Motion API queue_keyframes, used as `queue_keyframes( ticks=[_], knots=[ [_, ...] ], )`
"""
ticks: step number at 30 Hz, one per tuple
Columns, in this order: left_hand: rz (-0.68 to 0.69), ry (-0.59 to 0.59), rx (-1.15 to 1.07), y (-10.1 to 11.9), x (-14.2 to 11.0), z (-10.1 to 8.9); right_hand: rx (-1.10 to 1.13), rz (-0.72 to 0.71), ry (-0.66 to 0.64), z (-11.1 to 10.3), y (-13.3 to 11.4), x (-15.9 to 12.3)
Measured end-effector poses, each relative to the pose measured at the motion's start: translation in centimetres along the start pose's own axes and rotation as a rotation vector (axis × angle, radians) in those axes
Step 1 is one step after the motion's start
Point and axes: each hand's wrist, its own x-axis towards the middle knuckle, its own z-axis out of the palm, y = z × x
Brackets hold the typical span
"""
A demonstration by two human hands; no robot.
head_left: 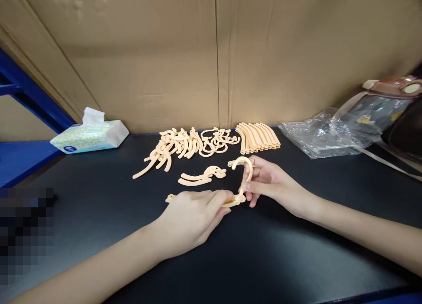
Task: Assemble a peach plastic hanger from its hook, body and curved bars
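Note:
My left hand (194,218) is closed around a peach plastic hanger arm (232,204), which pokes out at both sides of the fingers. My right hand (263,181) pinches a curved hanger hook (250,168) of the same colour, held upright. The hook's lower end meets the right end of the arm piece; whether it is seated there I cannot tell. Just beyond my left hand lie flat duck-head-shaped pieces (202,176) with long curved arms. Behind my right fingers, another peach piece (232,164) lies partly hidden.
At the back are a heap of curved pieces (165,148), a pile of hooks (219,141) and a row of straight arms (259,137). A tissue pack (89,136) stands left; a clear plastic bag (316,132) and a strapped bottle (376,110) stand right. Cardboard (148,66) walls the back.

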Motion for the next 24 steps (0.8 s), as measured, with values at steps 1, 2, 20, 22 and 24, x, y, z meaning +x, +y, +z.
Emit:
queue_keyframes(
  ticks=[1,2,20,22,24],
  knots=[
    [-0.005,-0.004,0.003,0.0,0.0,0.0,-0.003,-0.006,0.004,0.0,0.0,0.0],
    [-0.010,-0.009,0.006,0.0,0.0,0.0,-0.008,-0.016,0.011,0.1,0.0,0.0],
    [-0.137,0.016,-0.017,-0.2,0.3,-0.2,-0.130,-0.098,-0.040,1.1,0.6,-0.5],
    [-0.147,0.025,-0.040,-0.5,0.3,-0.1,-0.140,-0.093,-0.004,1.2,0.5,-0.6],
    [-0.129,0.018,-0.086,-0.6,0.3,0.0,-0.127,-0.089,0.050,1.0,0.3,-0.5]
  ],
)
